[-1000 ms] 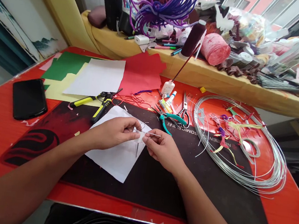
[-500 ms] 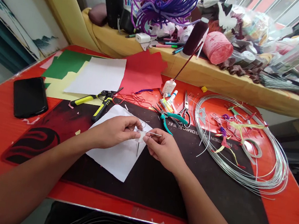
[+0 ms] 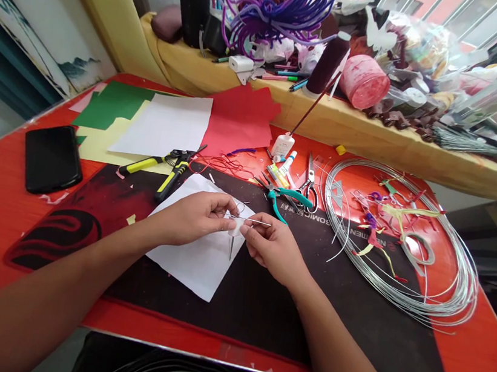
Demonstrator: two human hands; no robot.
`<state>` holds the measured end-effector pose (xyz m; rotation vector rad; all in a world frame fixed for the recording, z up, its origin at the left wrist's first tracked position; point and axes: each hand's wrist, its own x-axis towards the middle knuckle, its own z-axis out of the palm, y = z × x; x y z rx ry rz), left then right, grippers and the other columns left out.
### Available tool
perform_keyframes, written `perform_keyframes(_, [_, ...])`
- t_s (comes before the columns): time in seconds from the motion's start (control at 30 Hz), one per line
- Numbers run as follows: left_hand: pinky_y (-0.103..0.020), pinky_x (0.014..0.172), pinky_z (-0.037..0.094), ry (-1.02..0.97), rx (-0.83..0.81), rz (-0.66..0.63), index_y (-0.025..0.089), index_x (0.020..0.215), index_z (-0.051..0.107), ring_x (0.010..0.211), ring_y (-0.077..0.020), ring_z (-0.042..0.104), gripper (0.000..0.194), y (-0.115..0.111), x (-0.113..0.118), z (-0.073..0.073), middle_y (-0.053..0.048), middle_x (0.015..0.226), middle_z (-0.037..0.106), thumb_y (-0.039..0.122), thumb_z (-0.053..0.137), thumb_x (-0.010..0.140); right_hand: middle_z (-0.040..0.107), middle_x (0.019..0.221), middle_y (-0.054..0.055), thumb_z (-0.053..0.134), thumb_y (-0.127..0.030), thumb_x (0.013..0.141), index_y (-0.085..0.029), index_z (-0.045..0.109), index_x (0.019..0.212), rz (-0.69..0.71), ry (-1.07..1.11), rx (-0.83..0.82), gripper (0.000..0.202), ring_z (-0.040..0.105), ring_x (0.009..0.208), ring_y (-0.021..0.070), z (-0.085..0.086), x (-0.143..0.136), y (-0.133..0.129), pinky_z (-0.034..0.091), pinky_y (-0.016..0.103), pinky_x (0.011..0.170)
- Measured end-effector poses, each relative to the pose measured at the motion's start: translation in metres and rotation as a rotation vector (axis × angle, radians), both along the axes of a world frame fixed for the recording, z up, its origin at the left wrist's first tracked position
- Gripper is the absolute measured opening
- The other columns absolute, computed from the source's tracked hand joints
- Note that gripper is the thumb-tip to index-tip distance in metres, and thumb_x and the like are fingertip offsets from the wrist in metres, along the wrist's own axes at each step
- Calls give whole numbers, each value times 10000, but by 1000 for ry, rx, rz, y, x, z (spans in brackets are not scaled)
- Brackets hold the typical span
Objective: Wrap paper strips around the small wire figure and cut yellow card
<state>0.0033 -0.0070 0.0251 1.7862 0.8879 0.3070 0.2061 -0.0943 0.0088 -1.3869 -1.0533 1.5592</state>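
Over a white paper sheet (image 3: pixel 191 270), both my hands meet at a small whitish piece (image 3: pixel 236 229), which looks like paper. My left hand (image 3: pixel 193 218) pinches its left side between thumb and fingers. Closed on the right side is my right hand (image 3: pixel 272 247). A thin straight wire (image 3: pixel 250 220) crosses the piece and runs over the right fingers. Just above it shows a small thin loop, and a narrow dark pointed thing (image 3: pixel 231 249) hangs below; whether these belong together I cannot tell.
Teal-handled pliers (image 3: pixel 290 197), scissors (image 3: pixel 309 185) and a white glue bottle (image 3: pixel 284 145) lie or stand beyond my hands. Yellow-black pliers (image 3: pixel 170 172) and a phone (image 3: pixel 53 158) are leftward. A wire coil (image 3: pixel 456 280) lies right on the black mat (image 3: pixel 349 327).
The whole view has shifted very slightly. Both hands keep the same hold on the small whitish piece, with hardly any movement.
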Motion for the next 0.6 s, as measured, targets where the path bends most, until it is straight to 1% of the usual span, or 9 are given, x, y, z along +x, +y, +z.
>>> perform_keyframes(0.17, [-293,603,358,0,-3,6,198,993,685,641,-159,449,303,1,1,0,52,690,448,480,690,883,554,525,-87,785,-490,852,-216,608,913,-4,5,15,331,376,399,79,1,0,0,260,210,380])
perform_keyframes(0.37, [-287,599,344,-32,2,37,191,995,689,641,-158,435,318,6,-2,-2,54,685,438,482,694,867,562,555,-87,761,-576,860,-205,649,1056,-41,-2,17,434,402,397,88,1,-1,1,255,203,358])
perform_keyframes(0.5, [-289,614,351,-45,-2,69,182,1000,695,658,-162,439,355,7,-3,-2,52,694,441,497,696,839,557,558,-88,757,-614,860,-192,653,1076,-48,-3,32,486,391,392,83,0,-1,0,253,200,351])
perform_keyframes(0.6, [-289,610,340,-47,-10,82,175,1004,701,659,-161,429,382,5,-1,-2,53,697,433,517,692,835,576,556,-83,773,-628,849,-193,645,1076,-43,-18,46,507,403,388,86,-4,-2,0,264,203,352])
